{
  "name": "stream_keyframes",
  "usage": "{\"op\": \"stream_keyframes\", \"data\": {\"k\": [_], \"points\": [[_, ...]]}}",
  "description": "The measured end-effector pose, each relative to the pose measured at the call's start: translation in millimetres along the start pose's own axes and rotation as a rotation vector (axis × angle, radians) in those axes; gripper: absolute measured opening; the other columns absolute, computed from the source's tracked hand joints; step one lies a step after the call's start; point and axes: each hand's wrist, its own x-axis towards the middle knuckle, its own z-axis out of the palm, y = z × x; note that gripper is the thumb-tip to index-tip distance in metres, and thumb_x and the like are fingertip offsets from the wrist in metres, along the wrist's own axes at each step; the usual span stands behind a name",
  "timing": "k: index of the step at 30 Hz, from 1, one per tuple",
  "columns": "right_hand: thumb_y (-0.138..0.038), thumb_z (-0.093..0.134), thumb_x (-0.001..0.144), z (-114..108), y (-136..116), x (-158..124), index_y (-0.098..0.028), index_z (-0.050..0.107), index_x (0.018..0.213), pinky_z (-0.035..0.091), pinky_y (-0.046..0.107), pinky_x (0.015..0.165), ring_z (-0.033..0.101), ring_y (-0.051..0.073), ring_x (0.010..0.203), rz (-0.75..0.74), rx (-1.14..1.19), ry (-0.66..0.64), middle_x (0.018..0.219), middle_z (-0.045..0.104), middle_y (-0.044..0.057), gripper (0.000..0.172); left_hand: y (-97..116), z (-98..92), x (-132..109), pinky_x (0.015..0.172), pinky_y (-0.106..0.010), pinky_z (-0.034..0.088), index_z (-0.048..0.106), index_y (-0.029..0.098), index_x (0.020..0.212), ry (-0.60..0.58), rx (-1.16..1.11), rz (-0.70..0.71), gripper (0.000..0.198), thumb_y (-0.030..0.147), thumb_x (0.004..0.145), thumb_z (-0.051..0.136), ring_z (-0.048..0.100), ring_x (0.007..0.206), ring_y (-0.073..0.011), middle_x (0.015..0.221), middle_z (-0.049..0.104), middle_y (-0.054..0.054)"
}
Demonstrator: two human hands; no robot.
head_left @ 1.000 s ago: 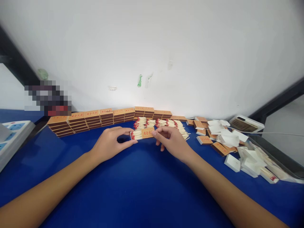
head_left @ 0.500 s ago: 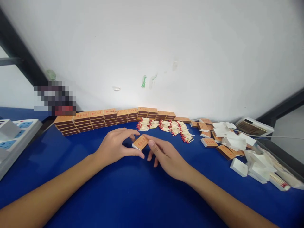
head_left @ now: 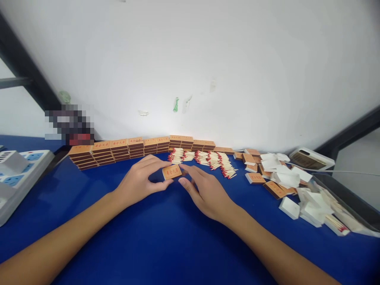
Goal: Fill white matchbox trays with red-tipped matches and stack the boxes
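A small orange matchbox (head_left: 172, 172) with red lettering is held above the blue table by my left hand (head_left: 142, 176), its thumb and forefinger at the front and back edges. At the box's right end is my right hand (head_left: 204, 190), thumb and forefinger apart; whether the forefinger touches the box I cannot tell. Just behind lie several small heaps of red-tipped matches (head_left: 203, 157). Behind and to the left, matchboxes (head_left: 102, 152) stand stacked in a row along the wall.
To the right lie loose matchbox sleeves (head_left: 255, 178) and white inner trays (head_left: 289, 208), one tray holding matches (head_left: 337, 225). A dark bin (head_left: 346, 194) and a phone (head_left: 310, 159) with a white cable are beyond. A white power strip (head_left: 25, 178) lies at left.
My left thumb and forefinger have closed on the matchbox, and my right thumb has come off its top. The box now lies more level, its label turned towards me.
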Motion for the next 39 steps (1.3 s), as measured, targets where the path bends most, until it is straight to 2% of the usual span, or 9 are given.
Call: {"op": "stream_keyframes", "data": {"k": [4,7,10,14,17,24,33,37,39], "points": [[-0.044,0.043,0.113,-6.7,6.0,6.7,-0.014,0.06,0.144,0.059,0.043,0.089,0.075,0.029,0.107,0.067,-0.139,0.054,0.13,0.074,0.015,0.046,-18.7,-18.8,20.9,0.1,-0.044,0.057,0.072,0.022,0.133,0.005,0.175,-0.099,0.042,0.045,0.099,0.073,0.071,0.107,-0.0273,0.116,0.079,-0.01],[-0.043,0.044,0.114,-8.6,8.4,10.2,-0.014,0.063,0.14,0.058,0.041,0.091,0.074,0.028,0.111,0.085,-0.217,0.055,0.13,0.073,0.015,0.043,-40.3,-37.4,45.9,0.102,-0.044,0.056,0.069,0.024,0.141,-0.008,0.279,-0.25,0.053,0.055,0.099,0.067,0.07,0.115,-0.0299,0.12,0.079,-0.009],[-0.043,0.044,0.114,-9.4,8.9,12.2,-0.014,0.064,0.138,0.057,0.038,0.092,0.073,0.027,0.113,0.086,-0.265,0.033,0.129,0.073,0.014,0.043,-64.7,-50.5,63.7,0.107,-0.048,0.053,0.072,0.022,0.137,-0.094,0.357,-0.295,0.058,0.063,0.098,0.06,0.068,0.12,-0.034,0.125,0.079,-0.01],[-0.045,0.042,0.114,-10.9,8.6,13.0,-0.016,0.065,0.135,0.056,0.035,0.089,0.072,0.026,0.114,0.101,-0.316,0.012,0.13,0.072,0.014,0.043,-89.2,-56.9,67.0,0.107,-0.051,0.051,0.073,0.022,0.136,-0.241,0.413,-0.355,0.062,0.067,0.096,0.056,0.069,0.122,-0.037,0.128,0.078,-0.01],[-0.047,0.039,0.115,-11.2,8.7,12.5,-0.017,0.067,0.13,0.055,0.034,0.086,0.072,0.026,0.112,0.093,-0.345,0.003,0.128,0.073,0.013,0.044,-96.4,-58.3,63.1,0.104,-0.049,0.053,0.074,0.022,0.134,-0.3,0.43,-0.391,0.064,0.069,0.094,0.054,0.071,0.118,-0.0372,0.125,0.079,-0.01],[-0.047,0.039,0.115,-10.6,15.1,14.7,-0.016,0.068,0.124,0.053,0.032,0.083,0.073,0.025,0.11,0.092,-0.388,0.001,0.124,0.074,0.012,0.043,-93.3,-64.0,61.6,0.105,-0.048,0.053,0.071,0.023,0.139,-0.374,0.435,-0.448,0.075,0.077,0.091,0.051,0.072,0.118,-0.0375,0.126,0.079,-0.011],[-0.047,0.039,0.115,-10.8,26.3,17.1,-0.018,0.068,0.119,0.052,0.034,0.08,0.073,0.025,0.106,0.101,-0.406,0.011,0.122,0.074,0.012,0.042,-88.0,-68.4,60.5,0.111,-0.051,0.05,0.069,0.019,0.138,-0.406,0.446,-0.401,0.075,0.075,0.093,0.048,0.067,0.126,-0.0376,0.135,0.074,-0.015],[-0.046,0.04,0.115,-12.2,25.0,18.2,-0.018,0.069,0.118,0.051,0.034,0.08,0.073,0.025,0.105,0.107,-0.41,0.013,0.12,0.075,0.012,0.041,-67.6,-62.2,59.5,0.114,-0.055,0.047,0.072,0.019,0.13,-0.206,0.438,-0.269,0.062,0.068,0.095,0.055,0.064,0.131,-0.0389,0.136,0.074,-0.016],[-0.041,0.043,0.113,-17.5,27.4,21.0,-0.018,0.07,0.116,0.051,0.034,0.079,0.073,0.025,0.103,0.111,-0.426,0.004,0.12,0.075,0.012,0.036,-45.5,-54.2,55.7,0.113,-0.052,0.048,0.075,0.023,0.117,-0.095,0.372,-0.179,0.043,0.058,0.1,0.057,0.067,0.124,-0.0338,0.125,0.078,-0.011]]}}
